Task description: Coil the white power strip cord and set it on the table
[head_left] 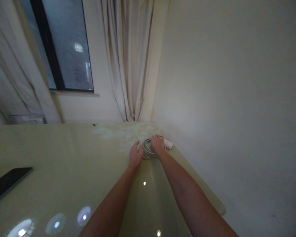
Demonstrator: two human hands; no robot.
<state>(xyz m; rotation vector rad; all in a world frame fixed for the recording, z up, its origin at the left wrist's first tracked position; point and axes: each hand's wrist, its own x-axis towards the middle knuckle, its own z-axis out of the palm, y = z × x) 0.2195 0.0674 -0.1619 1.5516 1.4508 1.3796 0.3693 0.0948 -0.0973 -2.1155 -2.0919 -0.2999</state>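
Both of my arms reach across the glossy table to a coiled grey-white cable (147, 151) near its far right corner. My left hand (135, 154) rests at the coil's left side, its thumb and fingers apart. On the coil's right side is my right hand (158, 143), with its fingers curled over the cable. A white power strip (168, 144) pokes out just to the right of that hand, and part of it is hidden behind the hand.
The pale green table (88, 158) meets a bare wall (232, 82) on the right. A dark flat tablet-like device (8, 182) lies at the left. A small black object (94, 124) sits near the far edge. Behind hang curtains (130, 59) beside a window (66, 42).
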